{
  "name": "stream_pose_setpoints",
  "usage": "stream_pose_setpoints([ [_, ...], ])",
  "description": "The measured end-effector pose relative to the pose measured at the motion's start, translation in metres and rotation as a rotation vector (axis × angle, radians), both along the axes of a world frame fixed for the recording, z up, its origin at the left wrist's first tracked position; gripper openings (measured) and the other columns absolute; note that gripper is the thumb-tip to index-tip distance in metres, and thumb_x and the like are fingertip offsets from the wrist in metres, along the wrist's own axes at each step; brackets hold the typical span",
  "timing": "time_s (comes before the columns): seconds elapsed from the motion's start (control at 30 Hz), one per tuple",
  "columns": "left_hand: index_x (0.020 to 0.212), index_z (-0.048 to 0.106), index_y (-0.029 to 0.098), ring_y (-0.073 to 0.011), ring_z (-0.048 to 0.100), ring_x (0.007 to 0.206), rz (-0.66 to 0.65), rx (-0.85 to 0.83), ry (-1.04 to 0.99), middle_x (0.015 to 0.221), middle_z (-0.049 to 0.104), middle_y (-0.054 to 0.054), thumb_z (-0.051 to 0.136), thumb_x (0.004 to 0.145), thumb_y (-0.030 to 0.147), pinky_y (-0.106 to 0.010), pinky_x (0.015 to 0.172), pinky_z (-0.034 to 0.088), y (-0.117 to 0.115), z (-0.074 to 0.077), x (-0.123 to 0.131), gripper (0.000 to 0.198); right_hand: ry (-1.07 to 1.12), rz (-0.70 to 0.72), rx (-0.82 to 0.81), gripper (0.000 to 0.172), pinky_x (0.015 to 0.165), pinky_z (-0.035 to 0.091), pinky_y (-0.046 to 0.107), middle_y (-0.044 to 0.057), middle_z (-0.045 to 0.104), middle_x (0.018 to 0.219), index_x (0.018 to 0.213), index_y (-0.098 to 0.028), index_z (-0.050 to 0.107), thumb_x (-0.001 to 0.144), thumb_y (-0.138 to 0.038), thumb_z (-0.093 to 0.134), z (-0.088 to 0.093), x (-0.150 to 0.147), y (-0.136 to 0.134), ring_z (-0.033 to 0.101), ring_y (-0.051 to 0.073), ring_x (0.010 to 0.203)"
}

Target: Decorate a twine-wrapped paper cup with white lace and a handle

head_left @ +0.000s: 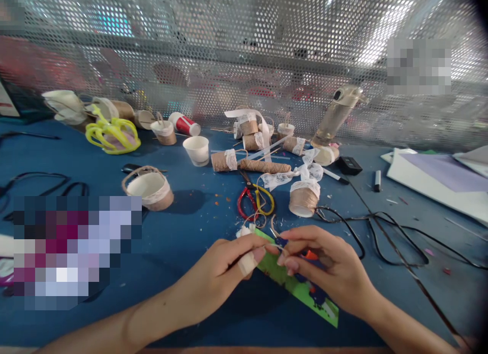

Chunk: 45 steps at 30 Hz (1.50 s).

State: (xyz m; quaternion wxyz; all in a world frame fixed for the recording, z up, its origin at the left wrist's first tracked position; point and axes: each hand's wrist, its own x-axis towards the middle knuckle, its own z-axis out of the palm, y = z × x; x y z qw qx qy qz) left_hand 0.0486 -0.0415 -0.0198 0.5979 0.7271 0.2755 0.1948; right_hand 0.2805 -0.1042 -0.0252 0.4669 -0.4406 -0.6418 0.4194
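Observation:
Both hands meet over a green strip (324,311) on the blue table. My left hand (232,265), its thumb wrapped with a bandage, pinches a thin piece of twine (279,247). Thumb and fingers of my right hand (324,267) pinch the same twine a little to the right. Behind the fingers, partly hidden, is a dark blue tool with an orange part (310,254). Scissors with one red and one yellow handle (256,199) lie just beyond, a loop of twine across them. A twine-wrapped cup with lace (304,197) lies tipped beyond my right hand.
A twine-wrapped cup with a handle (150,190), a plain white cup (196,151) and a twine roll (266,166) are farther back. Several small decorated cups stand along the perforated metal screen (213,54). Black cables (400,237) cross the right side, near papers (430,181).

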Motion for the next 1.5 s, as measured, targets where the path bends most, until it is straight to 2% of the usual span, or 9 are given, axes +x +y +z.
stream_pose_setpoints([
  [0.17,0.119,0.057,0.022,-0.0096,0.034,0.055,0.015,-0.175,-0.045,0.062,0.038,0.008,0.037,0.109,0.043,-0.021,0.051,0.028,-0.002,0.003,-0.001,0.031,0.051,-0.054,-0.104,0.021,0.066,0.06,0.015,-0.002,0.081,0.086,0.108,-0.028,0.072,0.089,-0.022,0.076,0.0,-0.002,0.001,0.075,0.01,0.071],
  [0.37,0.115,0.053,0.021,-0.0092,0.034,0.052,-0.004,-0.232,-0.026,0.058,0.039,0.009,0.038,0.108,0.045,-0.02,0.046,0.024,0.0,0.001,0.0,0.029,0.022,-0.122,-0.06,0.003,0.061,0.059,0.015,0.001,0.078,0.075,0.088,-0.022,0.077,0.087,-0.025,0.077,0.005,-0.005,0.003,0.073,0.01,0.063],
  [0.67,0.114,0.05,0.021,-0.0086,0.036,0.047,-0.035,-0.187,0.035,0.056,0.045,0.009,0.039,0.108,0.044,-0.019,0.045,0.029,-0.004,0.006,0.005,0.026,0.203,-0.128,-0.277,0.018,0.05,0.057,0.018,-0.001,0.071,0.064,0.082,-0.019,0.067,0.087,-0.034,0.076,0.003,-0.019,0.001,0.067,0.011,0.054],
  [0.87,0.115,0.056,0.021,-0.0076,0.046,0.053,-0.047,-0.098,0.018,0.08,0.062,0.001,0.04,0.108,0.039,-0.02,0.049,0.036,-0.007,0.008,0.006,0.024,0.101,-0.132,-0.246,0.022,0.052,0.056,0.02,0.0,0.069,0.065,0.081,-0.018,0.064,0.09,-0.037,0.072,0.002,-0.016,0.0,0.067,0.012,0.056],
  [0.97,0.11,0.06,0.021,-0.0099,0.053,0.062,-0.012,0.003,0.018,0.077,0.062,0.002,0.045,0.107,0.035,-0.021,0.056,0.04,-0.008,0.006,0.005,0.021,0.015,-0.111,-0.185,0.02,0.054,0.055,0.021,0.0,0.07,0.065,0.082,-0.019,0.063,0.093,-0.035,0.069,0.001,-0.016,0.0,0.067,0.012,0.056],
  [1.13,0.106,0.06,0.019,-0.0062,0.048,0.05,0.037,-0.004,-0.048,0.072,0.061,0.003,0.048,0.106,0.032,-0.017,0.045,0.037,-0.008,0.008,0.004,0.018,-0.012,-0.089,-0.136,0.021,0.048,0.051,0.019,0.0,0.068,0.063,0.08,-0.019,0.063,0.091,-0.034,0.071,0.0,-0.018,-0.003,0.063,0.01,0.051],
  [1.23,0.1,0.067,0.017,-0.0048,0.056,0.056,0.081,-0.004,-0.128,0.1,0.065,-0.005,0.055,0.102,0.03,-0.014,0.043,0.044,-0.009,0.007,0.003,0.018,0.101,-0.063,-0.249,0.024,0.045,0.05,0.016,-0.001,0.066,0.06,0.078,-0.018,0.062,0.089,-0.035,0.074,-0.001,-0.019,-0.004,0.06,0.008,0.047],
  [1.33,0.1,0.073,0.017,-0.0089,0.067,0.068,0.081,-0.069,-0.208,0.122,0.062,-0.01,0.061,0.099,0.026,-0.012,0.042,0.05,-0.009,0.002,0.002,0.015,0.257,-0.027,-0.384,0.027,0.044,0.051,0.015,-0.001,0.067,0.06,0.077,-0.017,0.062,0.086,-0.037,0.078,0.0,-0.021,-0.003,0.061,0.007,0.046],
  [1.5,0.104,0.08,0.023,-0.0094,0.069,0.066,0.043,-0.197,-0.319,0.112,0.072,-0.009,0.066,0.096,0.019,-0.011,0.045,0.053,-0.008,-0.002,0.002,0.017,0.481,0.063,-0.586,0.038,0.039,0.05,0.013,-0.002,0.068,0.058,0.071,-0.016,0.058,0.07,-0.035,0.091,0.004,-0.023,-0.002,0.061,0.007,0.042],
])
